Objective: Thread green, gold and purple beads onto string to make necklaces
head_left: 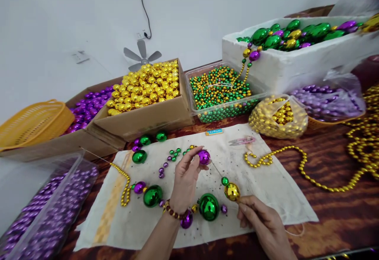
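Observation:
My left hand (188,169) pinches a shiny purple ball (204,157) over the white cloth. A thin cord runs from that ball down to a small green bead (225,181) and a gold ball (232,192). At the gold ball's lower right, my right hand (257,216) has its fingers pressed together; what lies between them is too small to make out. Below my left hand lie a large green ball (209,207), a purple ball (186,219) and small beads. Another large green ball (153,196) sits left of my left wrist.
White cloth (266,185) covers part of the table. Pink snips (242,140) lie on it. Behind stand a cardboard box (148,119) of gold balls, a clear bin (227,110) of small beads and a foam box (254,70). A gold bead strand (304,165) lies right.

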### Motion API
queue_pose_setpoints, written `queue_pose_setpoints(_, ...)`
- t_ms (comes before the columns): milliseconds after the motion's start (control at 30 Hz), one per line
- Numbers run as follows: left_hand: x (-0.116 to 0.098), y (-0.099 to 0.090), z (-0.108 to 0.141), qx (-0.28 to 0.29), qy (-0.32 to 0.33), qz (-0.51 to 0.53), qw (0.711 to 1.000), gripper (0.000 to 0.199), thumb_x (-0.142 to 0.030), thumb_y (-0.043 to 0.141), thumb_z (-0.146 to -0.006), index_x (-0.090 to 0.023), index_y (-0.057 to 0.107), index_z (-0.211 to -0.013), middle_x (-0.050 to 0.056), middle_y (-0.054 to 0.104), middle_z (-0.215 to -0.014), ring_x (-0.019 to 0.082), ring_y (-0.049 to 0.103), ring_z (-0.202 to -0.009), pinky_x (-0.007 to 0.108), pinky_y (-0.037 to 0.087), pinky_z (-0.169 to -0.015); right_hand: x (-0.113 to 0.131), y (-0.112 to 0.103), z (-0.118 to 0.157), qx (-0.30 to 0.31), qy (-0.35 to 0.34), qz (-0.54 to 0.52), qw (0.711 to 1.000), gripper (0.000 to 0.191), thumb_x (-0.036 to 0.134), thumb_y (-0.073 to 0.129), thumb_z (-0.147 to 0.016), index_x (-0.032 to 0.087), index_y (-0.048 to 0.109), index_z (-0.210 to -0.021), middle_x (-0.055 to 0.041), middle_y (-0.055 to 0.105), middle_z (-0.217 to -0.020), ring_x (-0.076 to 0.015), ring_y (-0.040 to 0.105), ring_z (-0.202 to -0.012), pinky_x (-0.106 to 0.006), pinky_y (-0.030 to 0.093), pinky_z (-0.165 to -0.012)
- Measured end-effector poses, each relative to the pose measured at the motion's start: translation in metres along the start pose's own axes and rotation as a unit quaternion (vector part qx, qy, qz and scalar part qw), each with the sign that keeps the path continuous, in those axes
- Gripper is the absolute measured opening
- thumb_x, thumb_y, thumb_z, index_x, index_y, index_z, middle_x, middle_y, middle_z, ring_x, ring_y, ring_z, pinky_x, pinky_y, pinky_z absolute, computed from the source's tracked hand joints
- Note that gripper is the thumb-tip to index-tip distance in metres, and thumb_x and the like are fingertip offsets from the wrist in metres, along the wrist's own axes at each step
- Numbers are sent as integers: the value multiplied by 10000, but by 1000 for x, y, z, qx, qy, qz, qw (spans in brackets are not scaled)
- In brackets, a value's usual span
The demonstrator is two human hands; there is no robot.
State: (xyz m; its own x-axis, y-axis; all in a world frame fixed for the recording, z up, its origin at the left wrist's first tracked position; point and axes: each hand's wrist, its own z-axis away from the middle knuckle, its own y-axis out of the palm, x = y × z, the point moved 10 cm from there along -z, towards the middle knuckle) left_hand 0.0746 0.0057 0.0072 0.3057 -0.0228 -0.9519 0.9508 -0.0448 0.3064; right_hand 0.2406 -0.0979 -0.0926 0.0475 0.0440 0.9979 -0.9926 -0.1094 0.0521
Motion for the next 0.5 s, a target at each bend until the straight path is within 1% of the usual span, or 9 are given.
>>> queue_pose_setpoints(100, 1, 4, -1, 2, -2, 25, 1000, 264, -250, 587, -860, -189, 632, -1113, 82, 620, -1044, 171, 621, -896, 265, 466, -724, 0, 0, 0, 4, -2, 4, 1000, 175, 323, 451, -958, 204, 571, -912, -1, 592, -723, -122, 571, -615, -216, 435, -585)
queue_pose_setpoints(167, 1, 5, -2, -5, 4, 11, 1000, 282, -224, 631, -827, -200, 634, -1108, 61, 627, -1015, 148, 618, -869, 242, 463, -717, 0, 0, 1, 6, -3, 8, 1000, 170, 321, 454, -957, 206, 573, -919, 1, 591, -724, -120, 572, -613, -213, 438, -585)
queue_pose_setpoints(233, -1, 2, -2, -20, 19, -28, 999, 327, -216, 661, -801, -213, 630, -1126, 47, 643, -977, 133, 617, -847, 227, 467, -713, 0, -2, 2, 1, -2, 7, 1000, 165, 320, 458, -955, 210, 577, -928, 3, 594, -725, -118, 572, -609, -208, 440, -581)
queue_pose_setpoints(300, -6, -3, 0, -46, 48, -76, 995, 359, -225, 678, -786, -227, 623, -1140, 47, 655, -1007, 139, 619, -871, 230, 484, -733, -1, -5, 4, -7, -2, 3, 1000, 165, 321, 460, -953, 212, 582, -931, 2, 598, -728, -118, 574, -606, -205, 444, -577)
queue_pose_setpoints(400, -17, -9, 6, -72, 98, -139, 983, 329, -231, 689, -776, -226, 640, -1101, 57, 658, -1080, 164, 627, -928, 267, 508, -800, 0, -6, 5, -12, -4, 3, 1000, 170, 322, 470, -945, 208, 589, -902, -3, 604, -727, -123, 579, -606, -206, 452, -581)
queue_pose_setpoints(500, -24, -11, 10, -83, 131, -175, 972, 292, -233, 690, -773, -211, 667, -1064, 64, 670, -1078, 180, 635, -952, 291, 511, -850, 3, -5, 5, -18, -10, 5, 1000, 194, 333, 473, -939, 203, 588, -852, -6, 601, -704, -126, 578, -592, -203, 452, -566)
